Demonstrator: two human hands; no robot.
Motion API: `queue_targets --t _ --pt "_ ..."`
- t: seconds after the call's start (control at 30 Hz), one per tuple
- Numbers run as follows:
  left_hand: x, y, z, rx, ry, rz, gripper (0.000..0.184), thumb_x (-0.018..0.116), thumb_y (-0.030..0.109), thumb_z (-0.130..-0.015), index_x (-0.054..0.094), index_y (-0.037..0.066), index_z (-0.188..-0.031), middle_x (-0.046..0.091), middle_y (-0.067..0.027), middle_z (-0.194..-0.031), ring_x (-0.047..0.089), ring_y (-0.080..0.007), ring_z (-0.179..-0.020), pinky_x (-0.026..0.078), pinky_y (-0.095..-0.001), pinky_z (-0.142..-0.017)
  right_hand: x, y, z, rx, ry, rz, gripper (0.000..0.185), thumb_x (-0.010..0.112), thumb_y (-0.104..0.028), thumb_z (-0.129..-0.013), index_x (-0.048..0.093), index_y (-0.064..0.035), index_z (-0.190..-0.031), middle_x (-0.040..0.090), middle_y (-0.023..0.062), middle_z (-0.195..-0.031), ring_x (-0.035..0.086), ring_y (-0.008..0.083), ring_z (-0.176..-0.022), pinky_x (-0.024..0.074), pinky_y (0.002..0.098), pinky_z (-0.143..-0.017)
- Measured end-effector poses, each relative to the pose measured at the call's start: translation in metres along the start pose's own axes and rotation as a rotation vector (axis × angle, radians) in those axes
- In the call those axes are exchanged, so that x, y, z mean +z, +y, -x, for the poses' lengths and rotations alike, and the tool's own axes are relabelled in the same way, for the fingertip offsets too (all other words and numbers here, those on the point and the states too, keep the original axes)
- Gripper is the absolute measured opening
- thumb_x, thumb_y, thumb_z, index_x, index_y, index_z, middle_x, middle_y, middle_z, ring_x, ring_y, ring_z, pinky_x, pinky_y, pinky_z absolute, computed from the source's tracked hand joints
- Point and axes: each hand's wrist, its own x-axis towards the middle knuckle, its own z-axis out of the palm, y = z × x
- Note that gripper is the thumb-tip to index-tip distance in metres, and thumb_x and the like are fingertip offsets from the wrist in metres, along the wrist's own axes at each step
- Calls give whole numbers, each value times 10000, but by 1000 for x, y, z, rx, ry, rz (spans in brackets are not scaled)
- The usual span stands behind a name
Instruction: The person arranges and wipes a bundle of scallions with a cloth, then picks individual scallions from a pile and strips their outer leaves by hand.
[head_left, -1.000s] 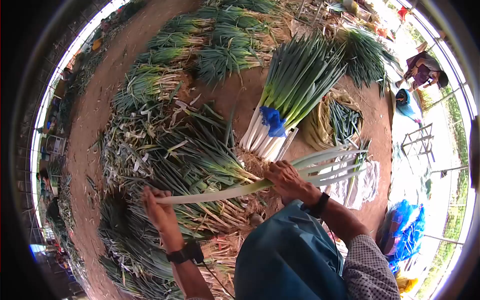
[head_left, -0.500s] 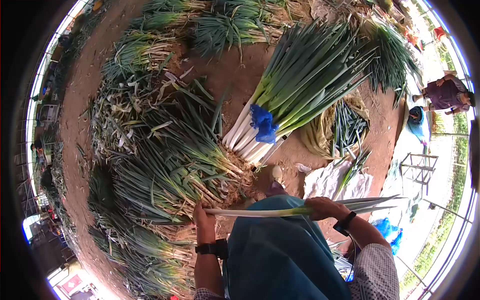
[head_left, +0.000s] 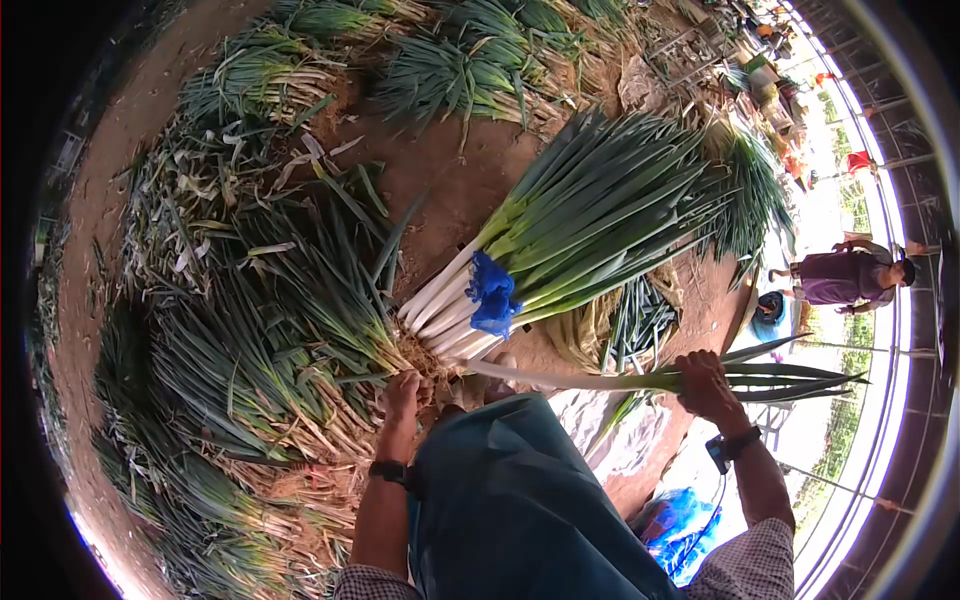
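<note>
My right hand (head_left: pixel 706 386) is wrapped around the green part of a leek (head_left: pixel 570 381), holding it out to the right. Its leaves trail beyond the fist, and its white end points left, towards my left hand. My left hand (head_left: pixel 402 396) has its fingers curled in beside the roots of the piled leeks (head_left: pixel 270 340), a little short of the white end. What these fingers hold, if anything, is hidden. Just ahead lies a big bundle of cleaned leeks (head_left: pixel 590 220) with a blue plastic wrap (head_left: pixel 493 292) on its white stems.
Stripped leaves (head_left: pixel 190 215) lie at the left, and more leek bunches (head_left: pixel 460 70) at the back. A yellowish sack (head_left: pixel 580 335) of leaves sits beyond the bundle. Blue plastic (head_left: pixel 680 530) lies at lower right. Another person (head_left: pixel 845 277) stands at the far right.
My right hand has moved forward and to the right with the leek. The leek's white end has come away from my left hand. The whole view has shifted.
</note>
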Motion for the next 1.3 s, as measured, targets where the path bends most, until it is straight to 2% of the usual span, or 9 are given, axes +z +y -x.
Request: queue_targets --t 0.07,0.13,0.23,0.27,0.4,0.6,0.83,1.07,1.3 --pt "14 0 -20 31 -16 -222 426 620 160 -1003 537 -41 -1370 662 -100 -878 633 -196 -722 544 -355 -677 -25 28 -10 55 -6 94 387 764 -69 -644 599 -46 -994 611 155 -957 577 347 -969 459 456 -889" --pt "38 -17 -56 372 -53 -678 526 697 209 -941 527 -12 -1387 692 -212 -1084 708 -334 -902 564 -386 -781 -40 61 -19 45 84 167 392 764 -61 -636 591 -49 -987 590 148 -928 566 355 -962 450 477 -872" --pt "96 -42 -99 817 49 -1162 906 726 261 -910 165 112 -1605 410 -308 -1486 620 -477 -1131 553 -481 -926 -51 117 -42 34 150 238 422 722 -23 -642 592 -58 -1042 584 154 -900 566 382 -913 455 494 -828" --pt "135 10 -70 399 -51 -1103 975 726 294 -914 69 149 -1620 375 -327 -1499 597 -494 -1169 562 -505 -904 -52 133 -54 32 164 268 408 713 -23 -654 594 -61 -1042 585 164 -923 566 391 -929 452 500 -837" --pt "198 0 -120 424 -1 -1035 1171 829 374 -804 28 86 -1608 318 -371 -1511 491 -516 -1295 528 -504 -976 -49 198 -116 -31 167 346 471 768 -46 -646 582 -50 -1079 582 190 -1003 550 426 -1009 444 522 -907" --pt "214 -49 -167 713 266 -1140 555 760 102 -810 512 57 -1305 542 -234 -1162 619 -434 -925 548 -507 -772 -36 230 -235 -113 129 244 633 758 14 -644 531 -31 -1232 557 219 -1094 538 435 -1048 449 513 -930" --pt "101 -67 -63 663 440 -1076 381 583 -51 -824 594 32 -1196 556 -208 -1097 606 -407 -951 514 -494 -792 -22 177 -326 -310 19 192 703 801 -16 -634 535 -43 -1284 567 219 -1228 521 425 -1188 434 507 -1025" --pt "1 -87 -10 110 794 -1006 370 549 2 -877 640 33 -1234 589 -218 -1102 630 -422 -979 506 -493 -852 11 104 -391 -484 -104 244 664 817 -42 -600 562 -30 -1213 574 179 -1142 530 393 -1145 436 498 -987" --pt "29 -92 -47 -70 553 -970 296 678 247 -911 680 23 -1105 636 -242 -1048 630 -442 -976 492 -512 -844 70 6 -430 -643 -71 321 667 860 -145 -651 553 -33 -1233 572 157 -1114 536 361 -1101 432 479 -971"
